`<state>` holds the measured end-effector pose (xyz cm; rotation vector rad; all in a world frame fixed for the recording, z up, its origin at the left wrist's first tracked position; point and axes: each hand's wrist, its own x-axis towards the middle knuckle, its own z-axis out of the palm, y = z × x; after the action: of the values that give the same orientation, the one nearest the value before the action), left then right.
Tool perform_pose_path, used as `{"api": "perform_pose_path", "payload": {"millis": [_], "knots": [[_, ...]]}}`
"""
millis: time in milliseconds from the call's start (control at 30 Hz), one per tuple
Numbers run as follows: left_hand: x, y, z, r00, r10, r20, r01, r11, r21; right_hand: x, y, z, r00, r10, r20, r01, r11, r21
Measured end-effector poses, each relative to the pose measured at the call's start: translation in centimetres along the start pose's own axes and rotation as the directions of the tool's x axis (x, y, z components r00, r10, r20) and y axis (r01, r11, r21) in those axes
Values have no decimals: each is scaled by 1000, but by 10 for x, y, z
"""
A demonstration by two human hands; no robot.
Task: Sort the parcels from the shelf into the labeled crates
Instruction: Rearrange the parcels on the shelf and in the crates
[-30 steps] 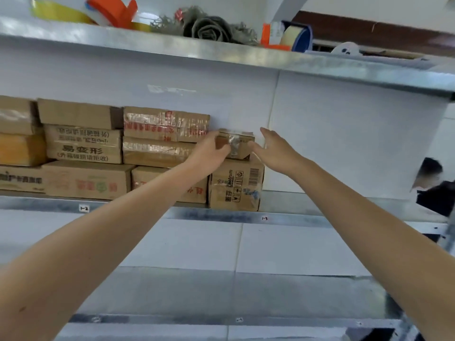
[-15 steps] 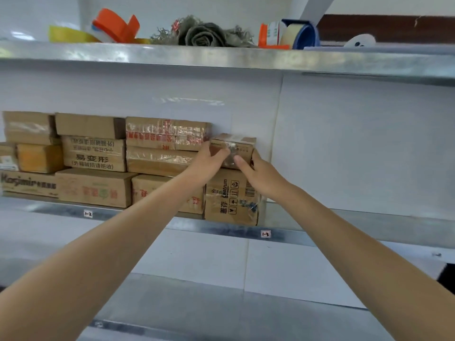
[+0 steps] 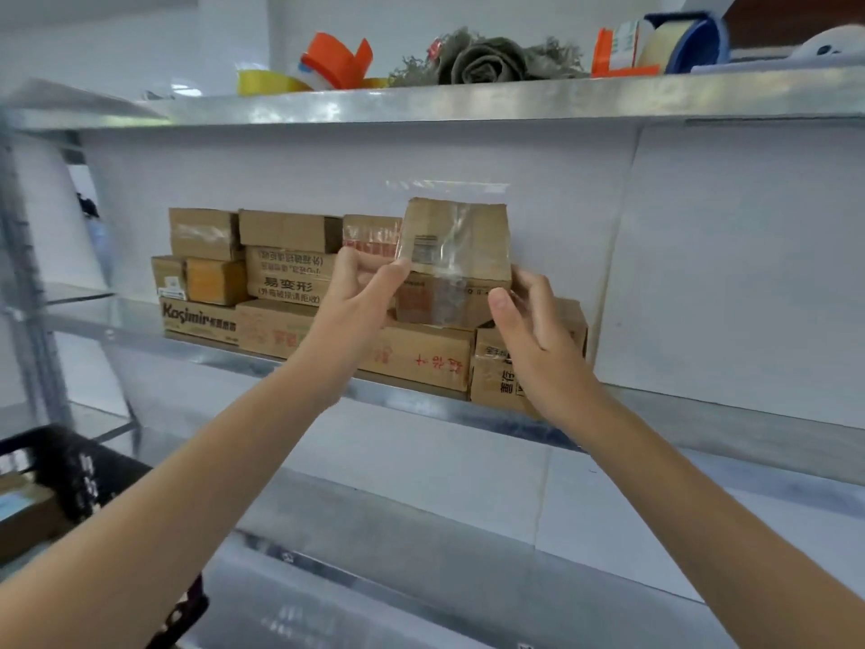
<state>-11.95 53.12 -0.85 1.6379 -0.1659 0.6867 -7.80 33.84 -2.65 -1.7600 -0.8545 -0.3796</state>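
Gripping parcel (image 3: pixel 456 245): left hand (image 3: pixel 360 297), right hand (image 3: pixel 533 330).

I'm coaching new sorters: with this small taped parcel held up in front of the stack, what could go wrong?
The small parcel is tilted and pinched near its lower corners by the left hand and right hand; its glossy tape might let it slip. The black crate sits low at far left, mostly out of view, so a rushed drop could miss it.
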Motion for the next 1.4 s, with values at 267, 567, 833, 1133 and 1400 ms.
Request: {"api": "perform_pose_path", "payload": {"millis": [267, 567, 833, 1133, 1400], "knots": [[-70, -57, -74, 953, -152, -263, 106, 978, -182, -8, 10, 104, 995, 87, 41, -93, 977, 191], [-148, -86, -186, 794, -189, -578, 213, 977, -26, -19, 21, 262, 912, 193, 363, -353, 820, 451], [-207, -92, -267, 656, -168, -736, 347, 933, 96, -30, 5, 369, 605, 117, 788, -738, 455, 499], [-250, -93, -351, 636, -278, -720, 585, 782, 214, -59, -41, 477, 563, 98, 821, -694, 595, 405], [-271, -108, -419, 611, -352, -709, 579, 809, 97, -60, -71, 541, 522, 162, 838, -673, 681, 287]]}}
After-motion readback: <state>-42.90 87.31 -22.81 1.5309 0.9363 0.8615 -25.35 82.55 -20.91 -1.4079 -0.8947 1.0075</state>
